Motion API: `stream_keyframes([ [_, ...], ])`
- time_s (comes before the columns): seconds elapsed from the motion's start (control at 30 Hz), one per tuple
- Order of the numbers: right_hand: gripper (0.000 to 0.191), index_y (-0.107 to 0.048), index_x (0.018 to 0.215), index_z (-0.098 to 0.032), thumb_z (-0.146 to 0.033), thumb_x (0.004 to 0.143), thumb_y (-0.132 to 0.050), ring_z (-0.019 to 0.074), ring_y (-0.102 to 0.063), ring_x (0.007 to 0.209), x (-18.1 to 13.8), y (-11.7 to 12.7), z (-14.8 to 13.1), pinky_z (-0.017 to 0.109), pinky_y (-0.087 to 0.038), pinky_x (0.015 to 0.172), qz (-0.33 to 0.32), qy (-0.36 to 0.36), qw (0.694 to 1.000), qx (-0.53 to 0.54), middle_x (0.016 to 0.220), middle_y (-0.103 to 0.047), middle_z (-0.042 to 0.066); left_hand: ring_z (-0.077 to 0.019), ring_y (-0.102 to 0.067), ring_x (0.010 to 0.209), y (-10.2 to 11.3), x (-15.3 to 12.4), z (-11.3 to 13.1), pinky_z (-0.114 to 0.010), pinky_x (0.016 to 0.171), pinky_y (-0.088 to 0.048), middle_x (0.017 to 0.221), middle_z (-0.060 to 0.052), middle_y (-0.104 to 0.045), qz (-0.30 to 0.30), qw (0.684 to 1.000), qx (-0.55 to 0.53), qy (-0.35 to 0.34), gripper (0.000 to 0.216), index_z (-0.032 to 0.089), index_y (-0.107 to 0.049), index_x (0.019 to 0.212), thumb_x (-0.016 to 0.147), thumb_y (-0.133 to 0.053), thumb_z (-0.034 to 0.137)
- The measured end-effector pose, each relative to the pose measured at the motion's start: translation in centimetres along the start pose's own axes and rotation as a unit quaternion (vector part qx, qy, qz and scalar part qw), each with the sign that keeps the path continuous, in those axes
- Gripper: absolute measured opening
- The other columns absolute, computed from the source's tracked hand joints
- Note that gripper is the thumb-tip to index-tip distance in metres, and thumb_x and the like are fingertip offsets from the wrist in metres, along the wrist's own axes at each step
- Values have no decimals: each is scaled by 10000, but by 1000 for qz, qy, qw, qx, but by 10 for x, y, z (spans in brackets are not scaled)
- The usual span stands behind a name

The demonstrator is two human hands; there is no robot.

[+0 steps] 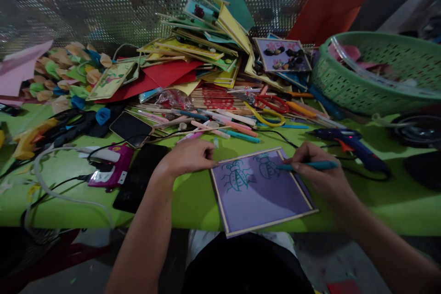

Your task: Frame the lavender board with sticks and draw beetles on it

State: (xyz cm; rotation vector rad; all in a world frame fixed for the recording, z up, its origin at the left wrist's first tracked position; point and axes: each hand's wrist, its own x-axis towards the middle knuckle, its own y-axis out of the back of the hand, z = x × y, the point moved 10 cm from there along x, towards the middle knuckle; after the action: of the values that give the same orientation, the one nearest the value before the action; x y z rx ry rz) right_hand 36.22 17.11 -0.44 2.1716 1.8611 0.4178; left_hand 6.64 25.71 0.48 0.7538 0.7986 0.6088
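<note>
A purple card with a pale wooden border lies on the green table in front of me. Two teal beetle drawings sit on its upper part. My right hand is closed around a teal pen whose tip touches the right beetle. My left hand rests with fingers curled at the card's top left corner, pressing its edge.
A blue glue gun lies right of the card. Pens, sticks and scissors lie behind it, below a heap of coloured cards. A green basket stands at the right. A phone, a pink device and cables lie left.
</note>
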Motion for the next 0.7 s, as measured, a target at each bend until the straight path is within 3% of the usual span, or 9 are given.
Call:
stream_keyframes([
  [0.23,273,-657,708,-271,-468,760,-839,223,-642,678,0,3,4,350,-481,612,11,1,1000,19,681,-616,-8,-172,-529,678,1,-1,3,-311,616,-275,714,11,-642,-5,1000,-3,7,342,214,-607,727,798,-703,534],
  [0.4,260,-649,691,-277,-432,733,-854,244,-693,704,0,1,5,386,-562,717,2,-23,997,71,666,-607,-16,-170,-530,678,3,-2,2,-308,614,-276,726,11,-646,1,1000,-6,9,316,217,-614,728,788,-704,514],
  [0.7,243,-650,679,-294,-424,722,-851,283,-725,765,-2,-1,7,389,-539,705,-2,-41,997,61,671,-632,-4,-182,-530,696,2,-2,3,-313,634,-275,734,0,-645,-5,1000,-5,4,354,219,-604,732,793,-680,559],
])
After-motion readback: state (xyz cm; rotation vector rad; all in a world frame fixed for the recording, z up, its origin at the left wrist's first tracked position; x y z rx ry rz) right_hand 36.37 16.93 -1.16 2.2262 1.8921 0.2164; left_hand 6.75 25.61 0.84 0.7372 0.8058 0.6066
